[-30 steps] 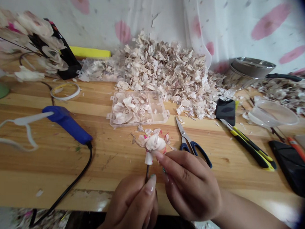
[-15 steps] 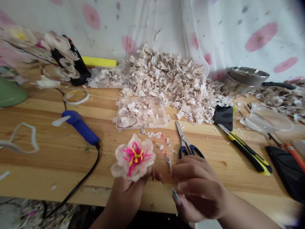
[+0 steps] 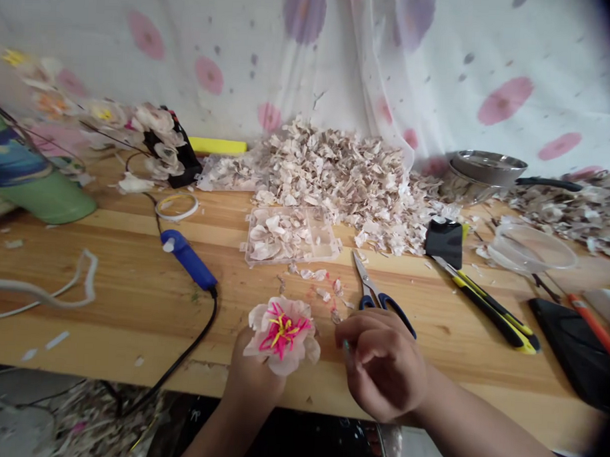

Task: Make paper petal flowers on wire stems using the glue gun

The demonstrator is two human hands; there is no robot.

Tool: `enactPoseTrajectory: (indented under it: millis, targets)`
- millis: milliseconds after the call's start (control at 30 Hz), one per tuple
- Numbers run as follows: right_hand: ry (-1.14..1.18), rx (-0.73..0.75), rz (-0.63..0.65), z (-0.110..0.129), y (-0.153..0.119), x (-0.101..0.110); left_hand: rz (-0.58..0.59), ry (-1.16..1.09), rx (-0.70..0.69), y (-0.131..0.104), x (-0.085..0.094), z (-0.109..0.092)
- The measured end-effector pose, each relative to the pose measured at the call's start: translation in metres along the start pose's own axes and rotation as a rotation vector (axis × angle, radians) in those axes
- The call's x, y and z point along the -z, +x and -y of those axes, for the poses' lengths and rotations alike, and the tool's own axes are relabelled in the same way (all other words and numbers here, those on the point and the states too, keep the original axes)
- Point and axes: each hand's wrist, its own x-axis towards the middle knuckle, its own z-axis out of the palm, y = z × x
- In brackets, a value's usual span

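Observation:
My left hand [image 3: 259, 380] is closed beneath a handmade flower [image 3: 283, 338] with pale petals and pink and yellow stamens. The flower hides the fingertips and whatever stem they grip. To its right, my right hand [image 3: 385, 368] is curled, thumb and forefinger close together; anything between them is too small to make out. Scissors [image 3: 370, 284] with dark blue handles lie just beyond that hand, blades pointing away. Small loose petals [image 3: 323, 294] and reddish stains lie on the wood between the flower and the scissors. Behind them stands a clear divided box [image 3: 322, 246] of pale petals.
A large heap of dried petals [image 3: 332, 169] lies along the curtain. At left are a blue corded tool [image 3: 191, 261], a tape ring [image 3: 176, 207] and a green container [image 3: 60, 196]. On the right lie a yellow-black utility knife [image 3: 487, 308], a clear lid [image 3: 532, 250] and metal bowls [image 3: 487, 169].
The view has shifted, so the table's things appear farther right on the left side. My right hand's fingers have curled in and its thumb has drawn up to the forefinger. The flower remains in my left hand.

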Motion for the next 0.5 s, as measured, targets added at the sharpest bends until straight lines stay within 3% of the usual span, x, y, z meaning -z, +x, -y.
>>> enactPoseTrajectory:
  millis: [100,233,367,500]
  targets:
    - [0.071,-0.008,-0.016,-0.003,0.0,-0.001,-0.115,-0.012,0.027,-0.004,-0.004,-0.004]
    - [-0.037,-0.086,-0.029,-0.005,-0.002,-0.002,-0.239,-0.04,0.027,-0.006,-0.009,-0.013]
    - [-0.061,-0.152,0.008,-0.006,-0.005,-0.001,-0.232,-0.067,-0.002,-0.005,-0.01,-0.018]
    - [0.013,-0.176,0.011,-0.006,-0.004,0.001,-0.24,-0.08,0.081,-0.006,-0.01,-0.015]
